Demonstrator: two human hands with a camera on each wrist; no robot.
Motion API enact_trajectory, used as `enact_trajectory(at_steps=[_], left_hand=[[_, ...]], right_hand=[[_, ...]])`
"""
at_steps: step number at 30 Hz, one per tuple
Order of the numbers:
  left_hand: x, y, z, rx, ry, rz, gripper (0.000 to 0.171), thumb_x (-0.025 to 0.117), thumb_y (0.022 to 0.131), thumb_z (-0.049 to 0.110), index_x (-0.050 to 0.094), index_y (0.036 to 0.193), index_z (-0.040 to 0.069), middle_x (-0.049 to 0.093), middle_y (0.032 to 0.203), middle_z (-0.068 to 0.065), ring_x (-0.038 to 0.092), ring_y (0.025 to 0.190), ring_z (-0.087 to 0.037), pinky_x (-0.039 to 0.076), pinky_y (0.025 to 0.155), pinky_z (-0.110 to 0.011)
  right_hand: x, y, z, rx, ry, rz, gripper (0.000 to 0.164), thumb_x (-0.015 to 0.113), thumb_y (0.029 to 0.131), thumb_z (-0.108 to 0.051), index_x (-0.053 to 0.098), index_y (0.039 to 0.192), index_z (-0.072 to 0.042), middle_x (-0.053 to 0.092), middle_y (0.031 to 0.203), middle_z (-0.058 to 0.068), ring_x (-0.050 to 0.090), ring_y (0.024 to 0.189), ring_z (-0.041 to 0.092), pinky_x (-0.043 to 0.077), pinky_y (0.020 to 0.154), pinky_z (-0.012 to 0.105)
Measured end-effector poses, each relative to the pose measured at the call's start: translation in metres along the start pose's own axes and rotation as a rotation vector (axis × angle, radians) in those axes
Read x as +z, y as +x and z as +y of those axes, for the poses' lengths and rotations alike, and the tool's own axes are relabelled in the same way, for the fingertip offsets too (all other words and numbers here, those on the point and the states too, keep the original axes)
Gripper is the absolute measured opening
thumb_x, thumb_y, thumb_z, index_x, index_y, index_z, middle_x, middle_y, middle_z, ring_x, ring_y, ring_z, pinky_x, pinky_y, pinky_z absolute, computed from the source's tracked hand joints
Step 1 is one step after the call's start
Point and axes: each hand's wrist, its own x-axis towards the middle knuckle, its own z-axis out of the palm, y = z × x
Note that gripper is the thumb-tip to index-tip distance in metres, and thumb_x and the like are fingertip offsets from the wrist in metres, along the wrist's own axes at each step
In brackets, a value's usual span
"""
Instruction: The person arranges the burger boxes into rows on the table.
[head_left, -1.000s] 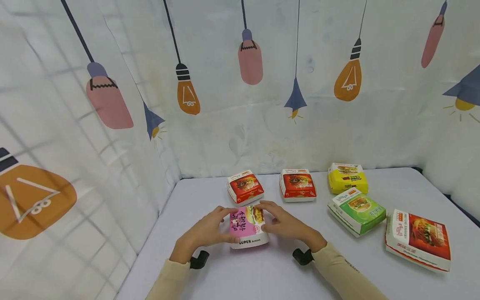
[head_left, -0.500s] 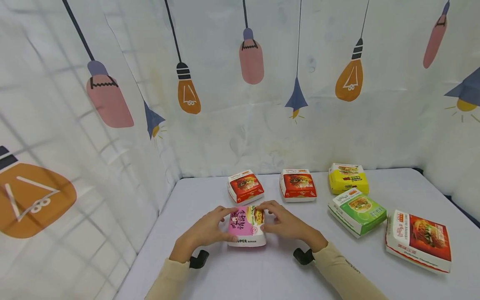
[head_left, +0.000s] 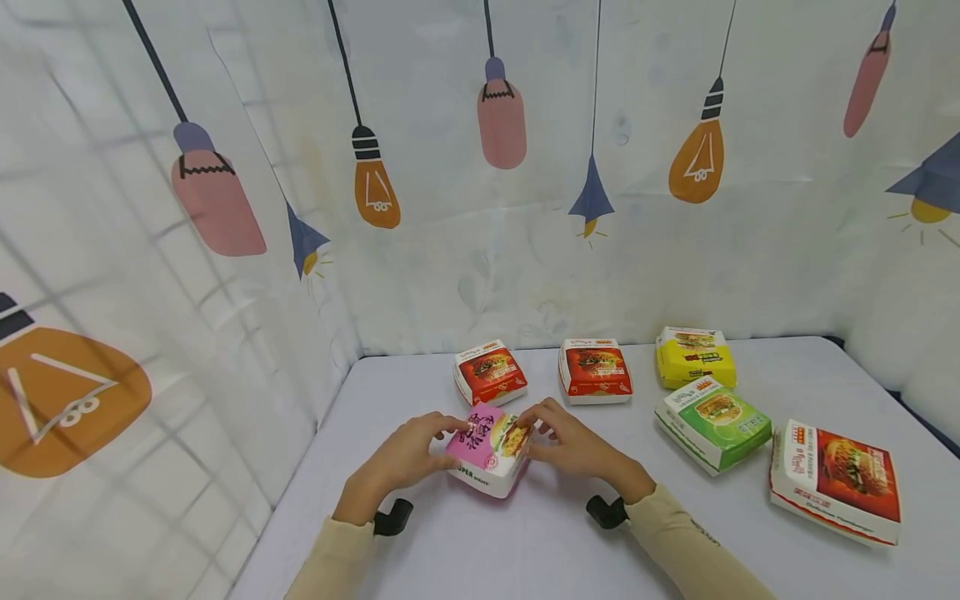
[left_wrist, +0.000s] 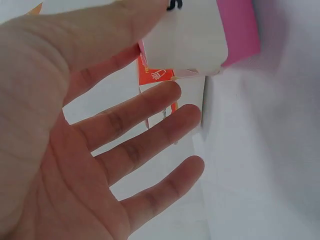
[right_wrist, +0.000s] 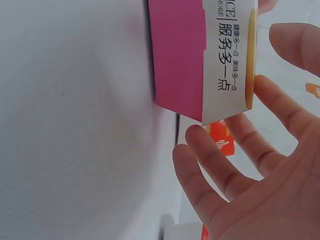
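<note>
A pink and white burger box (head_left: 486,446) with a printed burger on its lid sits turned at an angle between both hands. The left hand (head_left: 408,454) holds its left side between thumb and index finger. In the left wrist view, that thumb (left_wrist: 130,20) overlaps the white face, while the other fingers stretch apart below. At the right side, the right hand (head_left: 570,442) touches the box with its fingertips. The right wrist view shows its thumb (right_wrist: 300,47) standing off the box and its fingers spread, loosely bent. The box's underside is hidden.
Two red burger boxes (head_left: 491,372) (head_left: 596,371) stand behind the pink one. On the right lie a yellow box (head_left: 696,357), a green box (head_left: 714,421) and a larger red and white box (head_left: 836,482). A printed curtain hangs behind the white table (head_left: 555,542).
The pink burger box has turned clockwise as seen from above, so its front now faces lower left and its right side shows. The left hand has shifted slightly left; the right hand stays about where it was.
</note>
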Motion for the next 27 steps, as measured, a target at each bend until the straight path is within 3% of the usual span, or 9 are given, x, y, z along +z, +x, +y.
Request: enact_trajectory(at_steps=[9,14,20,27], left_hand=[[0.0031,0.0036,-0.0023,0.008,0.070,0.099,0.029,0.080,0.089,0.020,0.074,0.117,0.026,0.069,0.112,0.007,0.065,0.107,-0.021,0.056,0.090,-0.043],[0.0044,0.0059,-0.0002,-0.023,0.108,0.137,0.024,0.079,0.089,0.020,0.075,0.113,0.026,0.067,0.109,0.001,0.063,0.098,-0.020,0.056,0.082,-0.037],[0.0065,0.0074,-0.0008,-0.031,0.110,0.147,0.026,0.078,0.091,0.020,0.075,0.117,0.025,0.067,0.108,0.000,0.061,0.092,-0.018,0.051,0.074,-0.031],[0.0086,0.0065,-0.0030,-0.003,0.073,0.111,0.034,0.070,0.097,0.024,0.070,0.131,0.025,0.069,0.118,0.001,0.062,0.099,-0.015,0.051,0.077,-0.032]], right_hand=[[-0.0022,-0.0008,-0.0034,0.006,-0.023,0.001,0.023,0.070,0.096,-0.030,0.062,0.116,-0.023,0.055,0.111,-0.001,0.054,0.106,0.018,0.049,0.095,0.045],[-0.0019,-0.0010,-0.0030,-0.004,-0.004,-0.013,0.022,0.069,0.097,-0.031,0.061,0.115,-0.022,0.057,0.106,-0.001,0.054,0.102,0.017,0.048,0.093,0.040],[-0.0006,-0.0003,-0.0033,-0.015,0.025,-0.031,0.016,0.066,0.100,-0.026,0.061,0.114,-0.020,0.057,0.100,-0.001,0.054,0.097,0.018,0.049,0.084,0.033],[0.0011,-0.0001,-0.0020,-0.026,0.043,-0.064,0.018,0.064,0.101,-0.024,0.060,0.118,-0.019,0.057,0.091,0.001,0.053,0.084,0.015,0.045,0.069,0.026]])
